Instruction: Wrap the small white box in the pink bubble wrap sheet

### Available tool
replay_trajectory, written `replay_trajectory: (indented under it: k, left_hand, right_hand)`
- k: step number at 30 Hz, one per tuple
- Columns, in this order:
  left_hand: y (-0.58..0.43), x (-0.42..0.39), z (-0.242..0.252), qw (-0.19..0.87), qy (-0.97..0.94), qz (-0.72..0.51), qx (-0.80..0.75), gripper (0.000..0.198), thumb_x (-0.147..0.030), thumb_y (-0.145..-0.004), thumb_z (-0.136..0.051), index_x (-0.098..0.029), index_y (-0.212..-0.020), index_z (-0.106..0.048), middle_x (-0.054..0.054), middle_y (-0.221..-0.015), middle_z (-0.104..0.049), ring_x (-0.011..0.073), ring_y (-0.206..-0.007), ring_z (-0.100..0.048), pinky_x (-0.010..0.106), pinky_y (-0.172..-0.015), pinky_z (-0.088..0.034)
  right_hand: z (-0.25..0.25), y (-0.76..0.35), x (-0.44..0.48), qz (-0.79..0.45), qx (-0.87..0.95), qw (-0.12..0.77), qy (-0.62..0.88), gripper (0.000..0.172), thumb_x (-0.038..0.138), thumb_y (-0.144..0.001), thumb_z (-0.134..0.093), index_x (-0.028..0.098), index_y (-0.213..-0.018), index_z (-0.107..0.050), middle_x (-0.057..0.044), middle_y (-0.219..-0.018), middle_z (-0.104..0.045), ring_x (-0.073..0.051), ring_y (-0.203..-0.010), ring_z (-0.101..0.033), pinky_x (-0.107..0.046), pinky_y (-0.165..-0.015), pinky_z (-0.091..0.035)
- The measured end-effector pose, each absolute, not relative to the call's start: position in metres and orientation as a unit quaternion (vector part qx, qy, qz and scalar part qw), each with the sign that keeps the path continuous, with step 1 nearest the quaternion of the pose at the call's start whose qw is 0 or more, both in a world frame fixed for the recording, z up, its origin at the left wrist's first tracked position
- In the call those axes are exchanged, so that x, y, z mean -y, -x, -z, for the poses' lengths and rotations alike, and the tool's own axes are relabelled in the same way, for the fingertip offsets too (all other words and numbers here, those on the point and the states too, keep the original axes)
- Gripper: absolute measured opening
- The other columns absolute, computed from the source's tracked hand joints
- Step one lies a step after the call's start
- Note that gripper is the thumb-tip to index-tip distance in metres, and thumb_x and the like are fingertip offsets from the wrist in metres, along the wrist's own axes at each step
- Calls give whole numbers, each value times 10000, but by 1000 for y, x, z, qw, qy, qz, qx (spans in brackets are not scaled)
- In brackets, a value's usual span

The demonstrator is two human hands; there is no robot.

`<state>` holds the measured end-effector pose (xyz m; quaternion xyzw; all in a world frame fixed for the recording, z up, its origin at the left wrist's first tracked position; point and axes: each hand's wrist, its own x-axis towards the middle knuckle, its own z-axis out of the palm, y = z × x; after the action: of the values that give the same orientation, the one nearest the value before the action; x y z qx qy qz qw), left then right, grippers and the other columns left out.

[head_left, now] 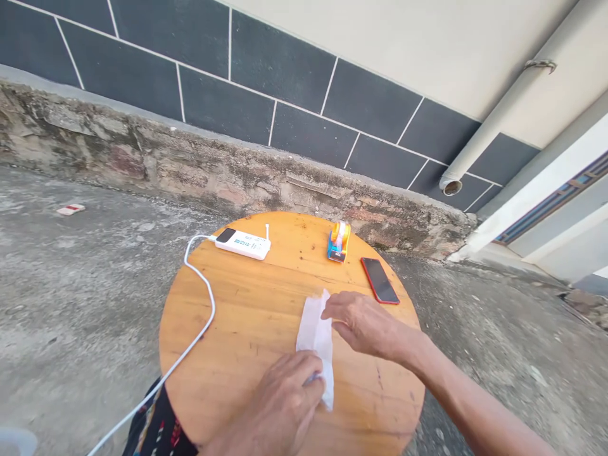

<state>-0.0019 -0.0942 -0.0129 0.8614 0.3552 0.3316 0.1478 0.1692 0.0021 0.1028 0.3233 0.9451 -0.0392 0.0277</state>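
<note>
A folded white paper tissue point(314, 330) lies on the round wooden table point(247, 316), near its front middle. My left hand point(280, 405) rests on the tissue's near end, fingers curled and pinching the paper. My right hand point(363, 323) reaches in from the right and its fingertips pinch the tissue's far right edge. Both hands touch only the tissue.
A white power strip point(243, 243) with a white cable point(202, 285) lies at the table's back left. An orange and blue tape dispenser point(339, 241) and a red-edged phone point(379, 280) sit at the back right. Concrete ground, a low stone ledge and a drainpipe point(494, 126) surround the table.
</note>
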Motion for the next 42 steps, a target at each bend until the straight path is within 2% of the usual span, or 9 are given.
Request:
replay_trajectory:
  k: [4,8,16,21,25,28,34,38,42]
  left_hand:
    - [1,94,16,137,-861,-338,-355,142,-49,-808,-497,-186,-831,-525,32,-950,-572,191,-905,-549,303,-773,-459]
    - [1,93,16,133,-860,-342,-354,168,-41,-805,-477,-188,-847,-546,41,-942,-578,197,-916,-561,310,-794,-474]
    - [1,93,11,107,-861,-369,-333,214,-30,-778,-482,-174,-905,-576,63,-945,-592,239,-1058,-526,389,-920,-453]
    - [1,94,7,117,-868,-348,-335,197,-28,-809,-446,-166,-865,-575,63,-924,-598,206,-913,-572,343,-793,-494]
    - [2,96,1,104,-871,-337,-342,210,-32,-826,-427,-166,-855,-585,63,-928,-604,195,-884,-588,320,-773,-506]
    - [1,98,-3,101,-869,-335,-349,235,-41,-843,-413,-172,-880,-605,65,-937,-609,189,-894,-596,309,-789,-515]
    - [1,99,-3,125,-868,-332,-349,248,-65,-867,-413,-179,-942,-621,70,-972,-609,180,-905,-591,300,-806,-521]
    - [1,99,-1,152,-864,-325,-354,210,-66,-867,-427,-178,-879,-604,62,-991,-601,174,-935,-582,295,-836,-507]
    - [2,97,-2,186,-859,-320,-353,216,-52,-866,-429,-177,-898,-602,58,-1003,-591,164,-955,-572,278,-846,-494]
  right_hand:
    - [-68,-164,2,-8,-922,80,-378,175,207,-866,-543,185,-1004,-649,-85,-986,-644,-210,-899,-611,-302,-771,-433]
    - [-49,-162,-2,-40,-906,119,-403,138,210,-866,-533,169,-925,-651,-88,-938,-642,-209,-799,-624,-301,-695,-429]
    - [-36,-167,0,-52,-904,99,-412,146,182,-871,-496,165,-910,-636,-86,-942,-631,-198,-795,-611,-305,-711,-415]
    - [-31,-172,7,-51,-905,63,-417,130,187,-866,-513,169,-915,-632,-92,-989,-629,-223,-903,-586,-330,-784,-407]
    - [-30,-173,9,-41,-905,37,-422,125,178,-852,-530,147,-908,-638,-117,-996,-635,-241,-923,-578,-363,-811,-400]
    - [-37,-183,17,-21,-905,13,-424,171,162,-864,-505,160,-957,-648,-114,-1065,-633,-237,-972,-577,-373,-835,-394]
    - [-46,-209,81,138,-903,-145,-379,375,249,-859,-551,250,-1234,-537,-64,-1306,-541,-211,-1151,-514,-375,-984,-371]
    - [-22,-205,109,126,-892,-134,-414,551,207,-787,-631,257,-1311,-468,-77,-1385,-482,-273,-1196,-476,-451,-993,-385]
    - [9,-196,109,90,-883,-175,-426,535,97,-805,-562,218,-1315,-459,-106,-1362,-506,-274,-1180,-501,-455,-975,-429]
